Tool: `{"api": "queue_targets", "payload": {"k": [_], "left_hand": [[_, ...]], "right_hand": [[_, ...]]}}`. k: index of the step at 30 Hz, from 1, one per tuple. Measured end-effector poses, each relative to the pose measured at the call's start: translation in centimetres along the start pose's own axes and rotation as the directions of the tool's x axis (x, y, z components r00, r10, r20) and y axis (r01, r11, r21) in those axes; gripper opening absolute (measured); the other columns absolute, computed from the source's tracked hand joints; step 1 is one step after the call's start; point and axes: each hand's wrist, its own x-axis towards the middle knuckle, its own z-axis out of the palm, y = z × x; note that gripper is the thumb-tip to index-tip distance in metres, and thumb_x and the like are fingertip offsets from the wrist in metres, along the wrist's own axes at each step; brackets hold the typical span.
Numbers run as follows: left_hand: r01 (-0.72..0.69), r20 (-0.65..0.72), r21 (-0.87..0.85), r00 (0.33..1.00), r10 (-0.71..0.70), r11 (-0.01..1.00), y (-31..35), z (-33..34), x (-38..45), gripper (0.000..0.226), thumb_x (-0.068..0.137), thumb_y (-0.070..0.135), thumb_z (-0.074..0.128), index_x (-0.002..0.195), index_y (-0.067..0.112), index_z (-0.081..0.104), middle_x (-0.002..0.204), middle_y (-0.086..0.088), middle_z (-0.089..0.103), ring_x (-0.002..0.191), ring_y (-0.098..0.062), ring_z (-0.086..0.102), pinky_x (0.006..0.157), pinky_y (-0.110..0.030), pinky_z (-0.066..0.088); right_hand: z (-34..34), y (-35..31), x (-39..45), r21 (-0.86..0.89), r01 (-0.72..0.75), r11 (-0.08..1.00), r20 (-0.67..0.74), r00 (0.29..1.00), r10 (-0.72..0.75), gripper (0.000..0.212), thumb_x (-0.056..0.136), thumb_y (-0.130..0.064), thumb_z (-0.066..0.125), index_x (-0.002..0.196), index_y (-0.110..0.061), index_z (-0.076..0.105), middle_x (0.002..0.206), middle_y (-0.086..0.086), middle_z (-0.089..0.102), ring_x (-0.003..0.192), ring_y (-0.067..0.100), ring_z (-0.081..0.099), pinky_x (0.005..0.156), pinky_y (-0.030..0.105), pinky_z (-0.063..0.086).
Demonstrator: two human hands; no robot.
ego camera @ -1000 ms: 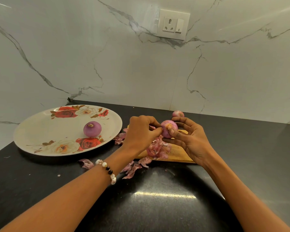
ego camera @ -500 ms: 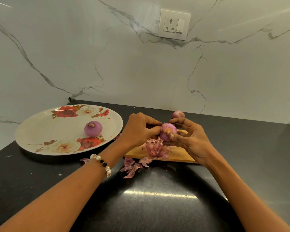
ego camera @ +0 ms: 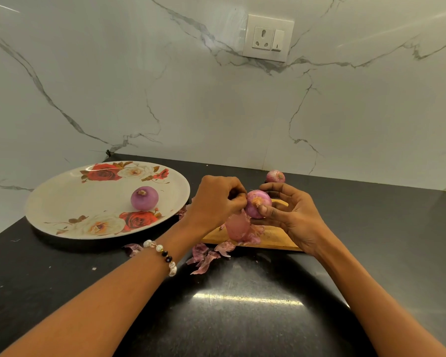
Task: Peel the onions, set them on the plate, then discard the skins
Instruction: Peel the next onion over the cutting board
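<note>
Three onions: one held between the fingers of both hands, one peeled on the plate left of the fingers, one just beyond the fingertips. One floral plate; one wooden board beneath the fingers; two hands, left and right; one beaded bracelet; one wall socket

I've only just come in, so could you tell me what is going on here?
A person is peeling an onion over a wooden board: the right hand holds it and the left hand pinches its skin. One peeled onion lies on the plate, another onion waits behind, and skins litter the counter.
</note>
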Motion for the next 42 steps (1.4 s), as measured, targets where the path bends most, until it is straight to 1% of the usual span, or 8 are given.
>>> {"api": "queue_targets", "payload": {"k": [5,10,18,22,28,31,34,42], "left_hand": [[-0.032,0.03,0.114,0.999,0.029,0.993,-0.1,0.4,0.0,0.007,0.086,0.013,0.066,0.088,0.006,0.067,0.082,-0.007,0.068,0.071,-0.013,0.058,0.066,-0.023,0.05],[0.068,0.018,0.082,0.997,-0.07,0.994,-0.4,0.3,0.2,0.005,0.09,0.013,0.061,0.089,0.008,0.062,0.081,-0.001,0.062,0.072,-0.015,0.062,0.067,-0.03,0.054],[0.231,-0.026,0.027,0.973,-0.23,0.973,-1.1,-0.1,0.5,0.004,0.09,0.012,0.057,0.09,0.009,0.06,0.083,-0.002,0.065,0.072,-0.014,0.063,0.063,-0.021,0.05],[0.214,-0.007,-0.049,0.977,-0.215,0.976,-0.7,-0.4,0.6,0.019,0.085,0.004,0.064,0.102,0.011,0.067,0.089,0.004,0.066,0.076,-0.005,0.062,0.065,-0.006,0.048],[0.148,0.05,-0.069,0.988,-0.145,0.987,-0.4,-0.2,0.6,0.022,0.096,0.007,0.051,0.108,0.011,0.07,0.099,-0.003,0.072,0.073,0.0,0.062,0.068,-0.005,0.047],[0.115,0.136,-0.056,0.985,-0.106,0.992,-0.3,-0.4,0.6,0.025,0.096,0.02,0.055,0.116,0.012,0.067,0.108,-0.003,0.071,0.087,-0.004,0.059,0.076,-0.008,0.044],[0.084,0.21,-0.041,0.975,-0.074,0.996,-0.3,-0.5,0.5,0.03,0.09,0.025,0.064,0.117,0.012,0.068,0.11,-0.003,0.071,0.089,-0.004,0.06,0.077,-0.007,0.044],[0.1,0.222,-0.059,0.971,-0.085,0.993,-0.1,-1.0,0.4,0.025,0.085,0.015,0.069,0.11,0.012,0.071,0.096,-0.007,0.074,0.071,-0.006,0.065,0.063,-0.009,0.05]], "right_hand": [[0.2,0.1,0.0,0.022,0.013,1.0,-0.009,1.0,-0.013,0.051,0.065,-0.002,0.077,0.114,-0.002,0.062,0.119,0.022,0.062,0.098,0.033,0.07,0.071,0.046,0.061],[0.1,0.0,0.1,0.075,0.01,0.997,-0.018,1.0,-0.009,0.058,0.058,-0.013,0.082,0.113,-0.004,0.064,0.118,0.02,0.063,0.102,0.037,0.068,0.072,0.049,0.061],[-0.2,-0.3,0.2,0.199,0.032,0.98,-0.008,0.999,-0.031,0.057,0.059,-0.013,0.079,0.114,-0.007,0.066,0.113,0.013,0.069,0.102,0.036,0.069,0.07,0.041,0.061],[-0.3,-0.2,0.2,0.15,0.027,0.988,0.002,1.0,-0.028,0.055,0.06,-0.016,0.08,0.113,-0.008,0.067,0.115,0.015,0.068,0.103,0.033,0.069,0.071,0.039,0.061],[-0.3,0.2,0.2,0.003,0.046,0.999,0.013,0.999,-0.046,0.049,0.065,-0.022,0.08,0.112,-0.013,0.07,0.113,0.01,0.07,0.108,0.034,0.066,0.076,0.044,0.061],[-0.5,0.4,0.2,-0.051,0.06,0.997,0.028,0.998,-0.059,0.043,0.073,-0.013,0.075,0.116,-0.012,0.068,0.115,0.012,0.069,0.107,0.032,0.066,0.08,0.047,0.059],[-0.5,0.4,0.2,-0.092,0.07,0.993,0.052,0.996,-0.066,0.043,0.074,-0.009,0.073,0.117,-0.009,0.066,0.115,0.012,0.069,0.105,0.032,0.067,0.078,0.044,0.06],[-0.8,0.7,0.3,-0.242,0.119,0.963,0.104,0.99,-0.097,0.042,0.075,-0.019,0.075,0.117,-0.019,0.069,0.116,0.004,0.07,0.106,0.032,0.065,0.087,0.052,0.057]]}}
